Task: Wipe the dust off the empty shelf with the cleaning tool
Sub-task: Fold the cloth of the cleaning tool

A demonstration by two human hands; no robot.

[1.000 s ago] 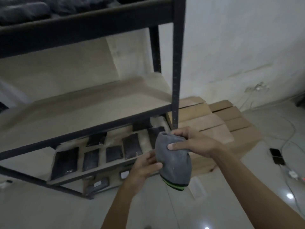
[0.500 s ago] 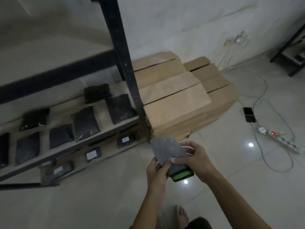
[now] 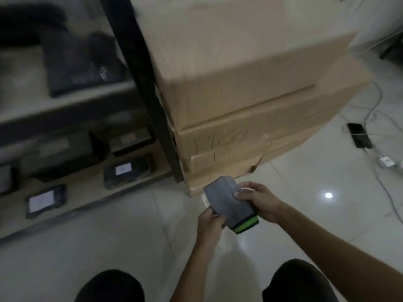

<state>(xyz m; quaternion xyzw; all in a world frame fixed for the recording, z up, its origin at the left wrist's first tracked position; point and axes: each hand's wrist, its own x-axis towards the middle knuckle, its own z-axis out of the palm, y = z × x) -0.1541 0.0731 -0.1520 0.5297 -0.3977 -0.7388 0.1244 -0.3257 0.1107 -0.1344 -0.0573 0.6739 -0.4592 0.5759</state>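
We saw pale glossy tiled floor (image 3: 130, 247) with bright light reflection (image 3: 328, 195) at right. Stacked cardboard boxes (image 3: 239, 88) stood on floor, touching black metal upright (image 3: 141, 83). At far right edge of floor we noted dark phone (image 3: 359, 135), white cables (image 3: 377, 118), white plug adapter (image 3: 387, 161). White wall (image 3: 375, 16) rose behind boxes. Room was dim.

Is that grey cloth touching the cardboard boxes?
Apart. The head view shows both hands holding the grey cloth above the floor, nearer the camera than the cardboard boxes.
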